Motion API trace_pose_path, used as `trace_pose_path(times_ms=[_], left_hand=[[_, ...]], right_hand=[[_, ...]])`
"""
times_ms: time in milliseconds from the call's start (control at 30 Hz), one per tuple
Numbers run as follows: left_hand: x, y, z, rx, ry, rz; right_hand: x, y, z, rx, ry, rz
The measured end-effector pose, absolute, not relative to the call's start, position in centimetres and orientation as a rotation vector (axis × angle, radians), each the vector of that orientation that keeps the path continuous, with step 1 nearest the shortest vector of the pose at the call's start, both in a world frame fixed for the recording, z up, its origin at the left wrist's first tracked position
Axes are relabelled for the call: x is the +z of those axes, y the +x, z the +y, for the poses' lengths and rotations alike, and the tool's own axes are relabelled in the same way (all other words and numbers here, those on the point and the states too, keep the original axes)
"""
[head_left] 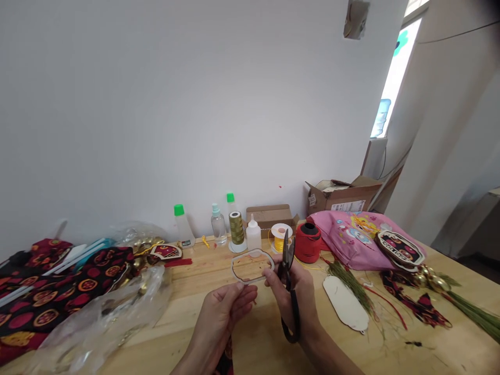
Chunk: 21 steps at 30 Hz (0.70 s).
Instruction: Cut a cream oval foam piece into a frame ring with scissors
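Note:
Between my two hands is a thin, pale frame with a scalloped oval outline [233,266], its middle see-through. My left hand [225,308] pinches its lower edge between thumb and fingers. With thumb and fingertip, my right hand [296,291] grips the frame's right edge. The same hand also holds black-handled scissors [289,258], blades pointing up. A strip of dark patterned fabric [225,360] shows below my left hand. Right of my right hand lies a flat, cream scalloped board [346,303], beside a green tassel [351,286].
Along the wall stand a white squeeze bottle [253,235], an olive thread spool [236,229], a yellow cord spool [279,242] and a red thread cone [308,245]. Patterned fabric [47,307] and a plastic bag [105,323] lie left. A pink bag [344,237] lies right.

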<state>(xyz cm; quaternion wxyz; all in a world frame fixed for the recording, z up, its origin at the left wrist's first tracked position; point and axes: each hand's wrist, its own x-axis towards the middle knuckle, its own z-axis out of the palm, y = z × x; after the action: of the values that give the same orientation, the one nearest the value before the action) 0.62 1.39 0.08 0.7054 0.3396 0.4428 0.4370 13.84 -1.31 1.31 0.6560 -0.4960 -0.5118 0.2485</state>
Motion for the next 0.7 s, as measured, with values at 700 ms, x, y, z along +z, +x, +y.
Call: trace_pose_path(times_ms=[700], left_hand=[[0.0, 0.3, 2.0, 1.047, 0.696, 1.123]], right_hand=[[0.6, 12.6, -1.6, 0.499, -1.124, -1.272]])
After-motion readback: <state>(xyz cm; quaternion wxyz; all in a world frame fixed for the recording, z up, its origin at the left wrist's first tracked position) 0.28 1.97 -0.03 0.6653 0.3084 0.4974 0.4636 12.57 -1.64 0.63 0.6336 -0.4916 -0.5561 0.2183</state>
